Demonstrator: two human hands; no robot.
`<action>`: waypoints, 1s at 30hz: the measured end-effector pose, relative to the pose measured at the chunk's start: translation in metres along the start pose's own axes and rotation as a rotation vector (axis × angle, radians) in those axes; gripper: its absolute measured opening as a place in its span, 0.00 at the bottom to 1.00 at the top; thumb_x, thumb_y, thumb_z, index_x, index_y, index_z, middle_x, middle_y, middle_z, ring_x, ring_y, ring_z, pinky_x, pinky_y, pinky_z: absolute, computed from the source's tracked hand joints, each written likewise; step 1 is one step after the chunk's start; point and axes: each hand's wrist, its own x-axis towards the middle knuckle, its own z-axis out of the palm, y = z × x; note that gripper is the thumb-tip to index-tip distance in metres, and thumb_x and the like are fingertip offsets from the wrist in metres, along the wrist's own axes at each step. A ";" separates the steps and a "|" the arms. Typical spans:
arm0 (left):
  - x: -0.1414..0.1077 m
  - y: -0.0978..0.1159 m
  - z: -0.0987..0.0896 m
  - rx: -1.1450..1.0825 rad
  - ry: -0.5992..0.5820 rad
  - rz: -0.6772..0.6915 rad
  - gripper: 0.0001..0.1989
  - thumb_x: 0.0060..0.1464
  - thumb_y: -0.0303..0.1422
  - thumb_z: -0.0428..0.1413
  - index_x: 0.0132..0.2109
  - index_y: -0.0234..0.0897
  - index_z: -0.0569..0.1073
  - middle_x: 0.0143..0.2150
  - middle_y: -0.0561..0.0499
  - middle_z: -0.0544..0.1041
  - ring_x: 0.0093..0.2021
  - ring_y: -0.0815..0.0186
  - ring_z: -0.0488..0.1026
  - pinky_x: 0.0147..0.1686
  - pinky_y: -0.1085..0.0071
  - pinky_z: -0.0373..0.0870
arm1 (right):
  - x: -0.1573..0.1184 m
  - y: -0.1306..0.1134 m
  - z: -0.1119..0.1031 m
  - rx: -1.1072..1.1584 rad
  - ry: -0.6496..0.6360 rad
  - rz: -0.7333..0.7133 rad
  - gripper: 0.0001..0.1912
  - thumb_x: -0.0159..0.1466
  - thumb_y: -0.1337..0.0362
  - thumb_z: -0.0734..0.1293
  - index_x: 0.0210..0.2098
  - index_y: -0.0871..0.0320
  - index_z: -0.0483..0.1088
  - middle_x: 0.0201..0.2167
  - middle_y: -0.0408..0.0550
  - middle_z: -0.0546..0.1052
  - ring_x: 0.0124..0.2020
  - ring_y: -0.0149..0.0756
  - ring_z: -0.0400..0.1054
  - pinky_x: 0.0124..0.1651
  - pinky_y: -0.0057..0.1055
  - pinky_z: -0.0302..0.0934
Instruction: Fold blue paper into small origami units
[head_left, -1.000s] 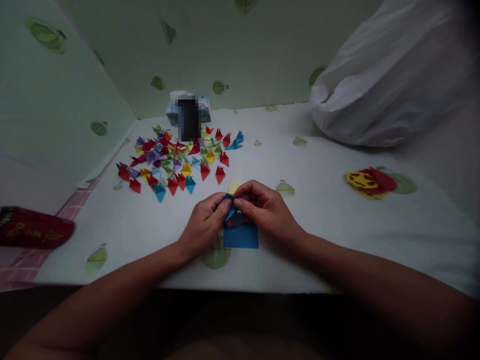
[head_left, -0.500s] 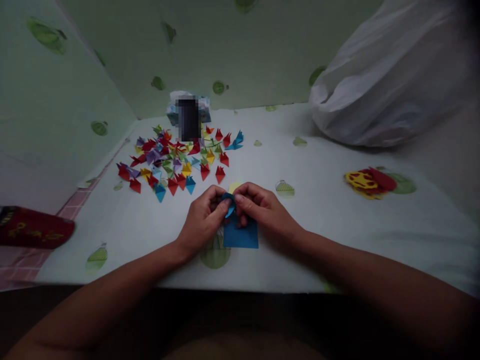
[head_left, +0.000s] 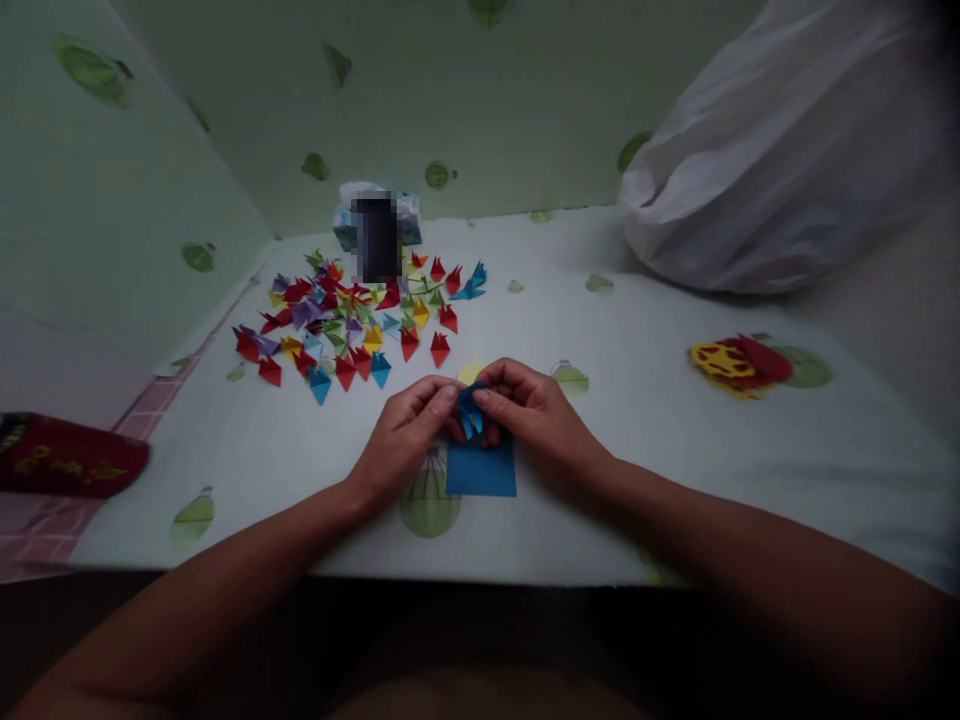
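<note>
A small folded piece of blue paper (head_left: 470,413) is held up between my two hands, just above the table. My left hand (head_left: 420,420) pinches its left side, thumb on top. On the other side my right hand (head_left: 525,410) grips it between thumb and fingers. Right below lies a flat blue paper square (head_left: 481,472), its far part hidden by my hands. Something pale yellow (head_left: 471,373) shows just beyond my fingertips. Farther off to the left spreads a heap of small folded paper pieces (head_left: 352,330) in red, blue, yellow, green and purple.
Behind the heap stands a tissue box (head_left: 343,230) with a blurred dark object (head_left: 377,240) before it. A large white plastic bag (head_left: 750,190) fills the back right. Red and yellow cut-outs (head_left: 735,365) lie at right. A dark red object (head_left: 82,455) is at the left edge.
The folded blue paper has turned and shifted slightly right, so its two narrow points now hang downward. My left thumb has slid toward its upper left edge.
</note>
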 end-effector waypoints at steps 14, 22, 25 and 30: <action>0.000 -0.001 0.000 0.015 -0.024 -0.061 0.12 0.60 0.40 0.58 0.41 0.35 0.75 0.29 0.53 0.73 0.29 0.70 0.70 0.32 0.74 0.67 | -0.003 -0.002 0.003 -0.158 0.072 -0.029 0.09 0.61 0.60 0.67 0.29 0.57 0.64 0.19 0.37 0.67 0.18 0.27 0.63 0.21 0.25 0.57; -0.002 0.002 0.003 0.149 0.046 0.068 0.08 0.59 0.37 0.58 0.39 0.35 0.75 0.33 0.53 0.74 0.31 0.71 0.69 0.31 0.75 0.66 | -0.007 -0.004 0.007 -0.274 0.122 -0.011 0.09 0.61 0.62 0.66 0.27 0.57 0.63 0.18 0.38 0.68 0.15 0.28 0.64 0.19 0.26 0.55; -0.002 0.002 0.003 0.193 0.069 0.114 0.07 0.57 0.35 0.60 0.38 0.35 0.77 0.35 0.52 0.75 0.34 0.69 0.70 0.35 0.74 0.67 | -0.007 -0.005 0.007 -0.276 0.122 -0.007 0.09 0.62 0.62 0.65 0.27 0.57 0.63 0.17 0.38 0.68 0.16 0.28 0.64 0.20 0.26 0.56; -0.001 0.003 0.004 0.166 0.078 0.079 0.07 0.55 0.35 0.61 0.37 0.34 0.77 0.33 0.52 0.75 0.33 0.69 0.71 0.34 0.73 0.67 | -0.008 -0.004 0.007 -0.296 0.125 -0.021 0.09 0.62 0.62 0.65 0.27 0.57 0.64 0.16 0.38 0.67 0.16 0.28 0.63 0.20 0.26 0.55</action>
